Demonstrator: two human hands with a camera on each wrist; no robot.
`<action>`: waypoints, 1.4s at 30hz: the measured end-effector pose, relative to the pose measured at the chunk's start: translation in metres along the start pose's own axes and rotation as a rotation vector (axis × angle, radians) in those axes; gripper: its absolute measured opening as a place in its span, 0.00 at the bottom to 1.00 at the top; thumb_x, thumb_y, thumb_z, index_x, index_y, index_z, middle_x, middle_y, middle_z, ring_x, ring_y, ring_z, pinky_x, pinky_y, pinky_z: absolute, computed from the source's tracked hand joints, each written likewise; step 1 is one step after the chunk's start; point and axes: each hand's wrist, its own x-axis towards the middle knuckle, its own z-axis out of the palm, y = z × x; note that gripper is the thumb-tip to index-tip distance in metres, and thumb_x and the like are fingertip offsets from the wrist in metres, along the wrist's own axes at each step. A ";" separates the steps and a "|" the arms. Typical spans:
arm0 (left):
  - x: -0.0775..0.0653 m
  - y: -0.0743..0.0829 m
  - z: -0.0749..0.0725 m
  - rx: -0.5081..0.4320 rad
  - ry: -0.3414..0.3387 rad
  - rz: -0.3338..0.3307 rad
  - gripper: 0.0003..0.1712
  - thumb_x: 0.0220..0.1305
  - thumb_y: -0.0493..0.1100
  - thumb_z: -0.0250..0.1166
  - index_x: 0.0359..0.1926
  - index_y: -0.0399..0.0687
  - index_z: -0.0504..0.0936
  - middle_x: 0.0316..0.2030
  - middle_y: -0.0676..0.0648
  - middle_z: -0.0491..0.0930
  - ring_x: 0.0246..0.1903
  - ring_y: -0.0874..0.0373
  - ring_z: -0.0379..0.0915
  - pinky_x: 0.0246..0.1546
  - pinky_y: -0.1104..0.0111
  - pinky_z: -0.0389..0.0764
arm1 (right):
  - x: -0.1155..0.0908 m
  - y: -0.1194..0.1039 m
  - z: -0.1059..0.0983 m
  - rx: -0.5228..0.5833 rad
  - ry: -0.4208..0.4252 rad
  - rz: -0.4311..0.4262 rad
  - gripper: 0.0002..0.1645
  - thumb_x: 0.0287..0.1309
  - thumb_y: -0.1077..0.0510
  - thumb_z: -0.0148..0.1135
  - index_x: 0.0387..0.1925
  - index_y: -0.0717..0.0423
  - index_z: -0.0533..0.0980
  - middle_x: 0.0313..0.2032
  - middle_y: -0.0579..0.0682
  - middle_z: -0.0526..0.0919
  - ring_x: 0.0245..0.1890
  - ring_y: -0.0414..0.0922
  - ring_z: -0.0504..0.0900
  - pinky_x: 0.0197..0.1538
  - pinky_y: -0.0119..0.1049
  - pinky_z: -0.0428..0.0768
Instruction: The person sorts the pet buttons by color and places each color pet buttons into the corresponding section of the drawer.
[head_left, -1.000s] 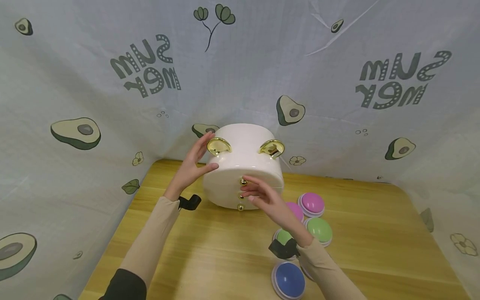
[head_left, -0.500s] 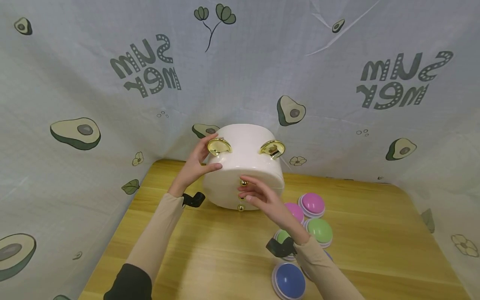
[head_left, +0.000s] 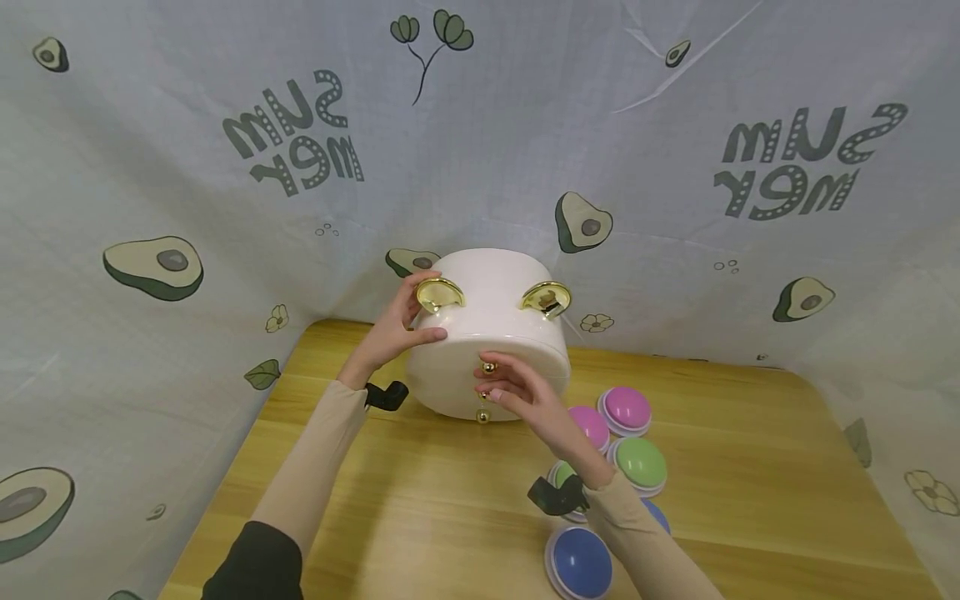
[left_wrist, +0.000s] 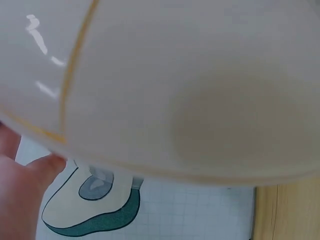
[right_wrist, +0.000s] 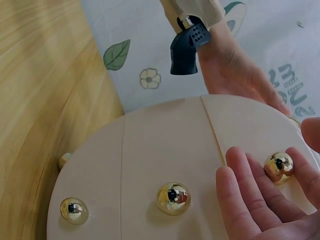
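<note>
A rounded white drawer box (head_left: 498, 271) stands at the table's far edge. It bears two gold ear-shaped pieces (head_left: 545, 297) on top and three gold ball knobs down its front. My left hand (head_left: 390, 337) grips the box's upper left side, thumb on the front and fingers behind the left gold ear (head_left: 440, 294). My right hand (head_left: 528, 396) is at the top knob (right_wrist: 278, 167), holding it between index and middle fingers, with the other fingers extended. The middle knob (right_wrist: 174, 198) and bottom knob (right_wrist: 74, 210) are free. No drawer stands out from the front.
Several domed push buttons on white bases sit right of the box: pink (head_left: 627, 407), green (head_left: 641, 463) and blue (head_left: 582, 563). My right forearm covers some of them. An avocado-print cloth (head_left: 660, 167) hangs behind the wooden table (head_left: 420, 517).
My left hand has shifted slightly right, its thumb closing against the box. My right hand has edged left, its fingers closer about the top knob. The box has stayed in place.
</note>
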 end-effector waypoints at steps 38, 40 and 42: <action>0.001 0.002 0.002 0.086 0.007 -0.073 0.47 0.56 0.28 0.67 0.70 0.50 0.51 0.67 0.42 0.54 0.69 0.48 0.49 0.67 0.51 0.46 | -0.042 -0.017 0.015 -0.069 -0.050 0.040 0.26 0.66 0.70 0.50 0.64 0.67 0.63 0.53 0.66 0.75 0.51 0.58 0.78 0.54 0.40 0.75; 0.001 0.000 0.001 0.092 0.010 -0.064 0.47 0.56 0.31 0.68 0.70 0.52 0.52 0.67 0.44 0.55 0.69 0.49 0.50 0.67 0.52 0.48 | -0.046 -0.018 0.016 -0.073 -0.053 0.031 0.26 0.66 0.70 0.51 0.64 0.67 0.63 0.53 0.67 0.75 0.50 0.57 0.79 0.53 0.39 0.76; 0.000 0.000 0.001 0.095 0.012 -0.057 0.46 0.57 0.34 0.69 0.70 0.53 0.52 0.67 0.44 0.55 0.69 0.49 0.51 0.67 0.51 0.49 | -0.049 -0.018 0.017 -0.073 -0.058 0.023 0.26 0.66 0.70 0.50 0.64 0.68 0.63 0.53 0.67 0.75 0.50 0.57 0.79 0.52 0.38 0.76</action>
